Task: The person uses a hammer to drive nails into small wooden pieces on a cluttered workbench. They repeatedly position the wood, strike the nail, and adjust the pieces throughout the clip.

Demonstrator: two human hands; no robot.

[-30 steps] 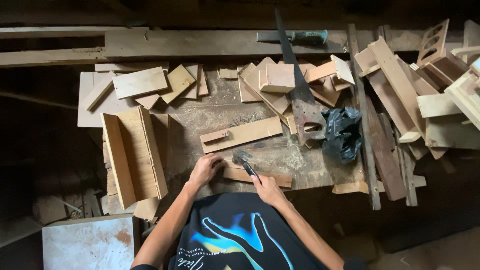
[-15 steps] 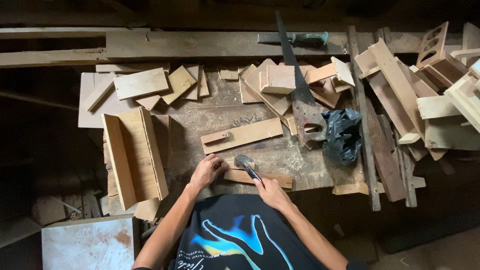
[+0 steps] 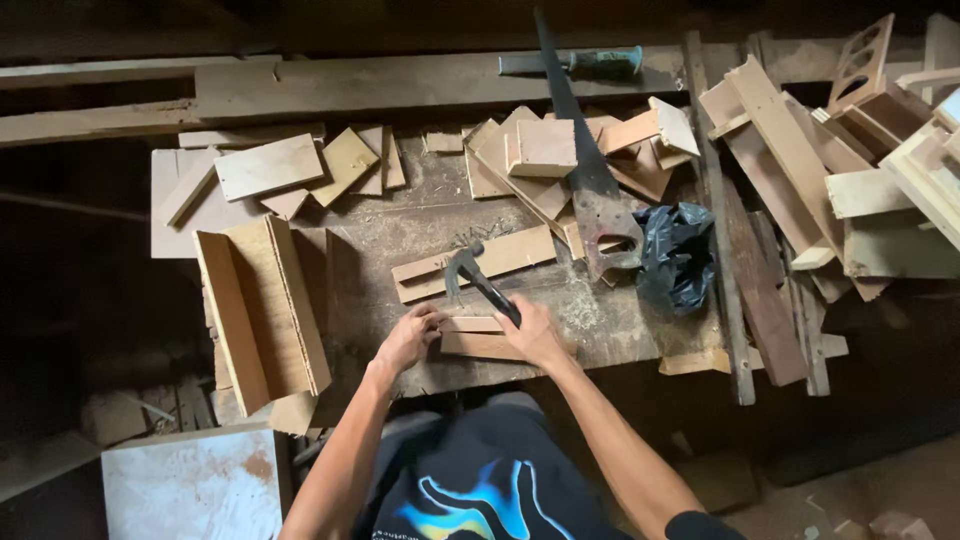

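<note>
Crowding hammer [image 3: 478, 280]: long offcut [image 3: 474, 263], handsaw [image 3: 590, 180], black bag [image 3: 678, 255].

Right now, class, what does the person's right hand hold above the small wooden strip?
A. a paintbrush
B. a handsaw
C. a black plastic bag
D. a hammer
D: the right hand has its grip on a hammer, its head raised over the small wooden strip; the handsaw and the black bag lie untouched on the bench.
</note>
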